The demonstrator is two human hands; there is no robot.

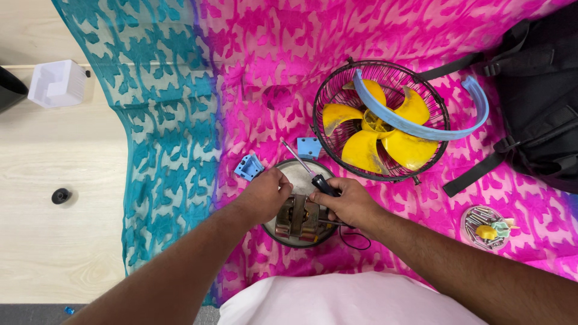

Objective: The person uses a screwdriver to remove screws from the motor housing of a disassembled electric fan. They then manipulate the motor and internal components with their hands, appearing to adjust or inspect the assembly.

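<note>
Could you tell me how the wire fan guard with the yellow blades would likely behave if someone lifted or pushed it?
The fan guard is thin open wire, so it is probably light for its size and slightly springy. The yellow blades and blue ring look merely laid in it and might shift. Lying flat on the cloth, it should slide rather than roll.

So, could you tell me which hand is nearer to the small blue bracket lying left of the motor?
Left. The left hand rests on the motor just right of the bracket; the right hand, gripping the screwdriver, is farther right.
</note>
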